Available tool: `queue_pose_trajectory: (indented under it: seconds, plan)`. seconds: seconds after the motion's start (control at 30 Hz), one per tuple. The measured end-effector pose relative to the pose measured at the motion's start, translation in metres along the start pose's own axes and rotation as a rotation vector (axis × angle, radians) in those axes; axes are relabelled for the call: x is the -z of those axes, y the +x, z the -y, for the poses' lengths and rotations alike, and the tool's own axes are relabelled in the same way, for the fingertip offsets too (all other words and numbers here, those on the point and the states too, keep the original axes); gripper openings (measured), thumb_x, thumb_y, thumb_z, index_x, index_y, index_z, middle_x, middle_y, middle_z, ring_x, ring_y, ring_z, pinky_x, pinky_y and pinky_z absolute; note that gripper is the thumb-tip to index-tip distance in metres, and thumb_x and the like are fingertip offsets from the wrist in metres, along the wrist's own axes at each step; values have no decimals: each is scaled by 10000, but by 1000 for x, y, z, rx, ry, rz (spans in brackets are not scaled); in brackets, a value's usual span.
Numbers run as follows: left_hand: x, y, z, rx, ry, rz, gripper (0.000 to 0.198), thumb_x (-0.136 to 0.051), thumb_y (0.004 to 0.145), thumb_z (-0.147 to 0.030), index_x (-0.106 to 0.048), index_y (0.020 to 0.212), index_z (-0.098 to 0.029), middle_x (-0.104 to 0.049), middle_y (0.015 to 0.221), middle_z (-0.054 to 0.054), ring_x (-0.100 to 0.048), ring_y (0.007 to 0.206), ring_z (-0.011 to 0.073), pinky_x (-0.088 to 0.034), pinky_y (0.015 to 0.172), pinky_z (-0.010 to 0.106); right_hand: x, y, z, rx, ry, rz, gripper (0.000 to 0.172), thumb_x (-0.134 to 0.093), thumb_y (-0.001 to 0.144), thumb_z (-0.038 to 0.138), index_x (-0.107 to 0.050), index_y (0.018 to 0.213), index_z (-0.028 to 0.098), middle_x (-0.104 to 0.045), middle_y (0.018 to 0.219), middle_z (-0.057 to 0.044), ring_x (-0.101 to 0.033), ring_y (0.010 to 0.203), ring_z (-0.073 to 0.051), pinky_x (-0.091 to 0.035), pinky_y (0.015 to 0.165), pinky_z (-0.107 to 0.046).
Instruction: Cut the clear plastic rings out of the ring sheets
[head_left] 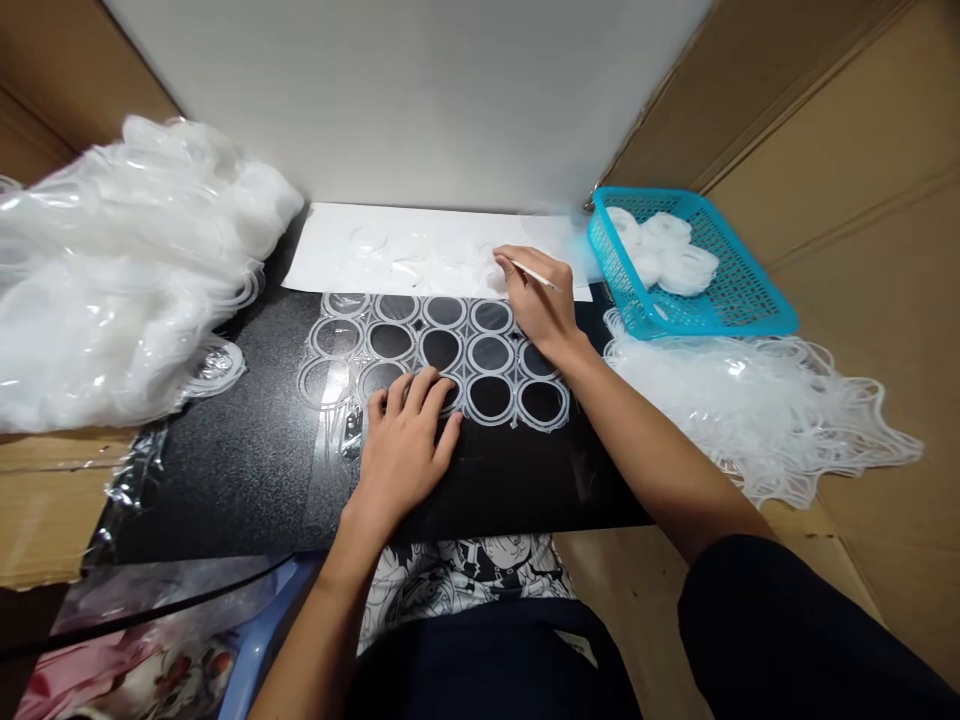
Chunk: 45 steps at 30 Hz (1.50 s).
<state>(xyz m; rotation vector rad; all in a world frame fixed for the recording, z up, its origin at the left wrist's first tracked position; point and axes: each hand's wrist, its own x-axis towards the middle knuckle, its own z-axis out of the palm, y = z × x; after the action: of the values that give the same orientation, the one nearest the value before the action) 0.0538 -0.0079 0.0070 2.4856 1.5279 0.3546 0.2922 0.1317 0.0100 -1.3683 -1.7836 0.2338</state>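
Observation:
A clear plastic sheet of punched rings lies on a black mat. My left hand rests flat on the sheet's near edge, fingers stretched out, pressing it down. My right hand is closed around a thin white stick at the sheet's far right corner. The stick's tip points toward the white paper beyond the sheet, where several clear discs lie.
A teal basket with white ring bundles stands at the right. Below it lies a heap of clear plastic offcuts. A big pile of clear plastic sheets fills the left. Cardboard walls and a white board surround the area.

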Motion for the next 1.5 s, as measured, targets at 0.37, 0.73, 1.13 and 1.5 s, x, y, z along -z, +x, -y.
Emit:
queue_pose_trajectory:
  seconds: [0.37, 0.73, 1.13, 1.5]
  plan:
    - [14, -5, -21, -37, -152, -81, 300, -582, 1004, -359, -620, 1272, -230, -590, 1496, 138, -493, 1412, 328, -299, 1149, 545, 46, -49, 15, -122, 232, 520, 223, -660, 982, 408, -823, 1064, 280, -816, 1130, -48, -750, 1102, -257, -570, 1043, -478]
    - [-11, 13, -54, -52, -111, 44, 366, -496, 1064, -343, -560, 1393, -197, -533, 1555, 162, -472, 1429, 330, -343, 1135, 546, 44, -52, 9, -203, 448, 639, 206, -706, 946, 392, -813, 957, 216, -799, 1094, -62, -728, 1092, -229, -543, 1045, -408]
    - [-10, 14, -56, -48, -85, 54, 373, -490, 1061, -356, -571, 1398, -216, -533, 1571, 135, -466, 1424, 344, -354, 1121, 551, 45, -56, 8, -197, 472, 618, 226, -707, 939, 418, -813, 934, 219, -801, 1094, -67, -726, 1097, -243, -544, 1059, -443]
    - [-13, 17, -61, -66, -27, 77, 429, -432, 1069, -352, -543, 1451, -193, -529, 1587, 122, -450, 1427, 375, -343, 1128, 599, 40, -70, 3, 158, 237, 516, 216, -601, 1031, 338, -795, 1075, 254, -786, 1196, -60, -714, 1139, -233, -546, 1039, -446]
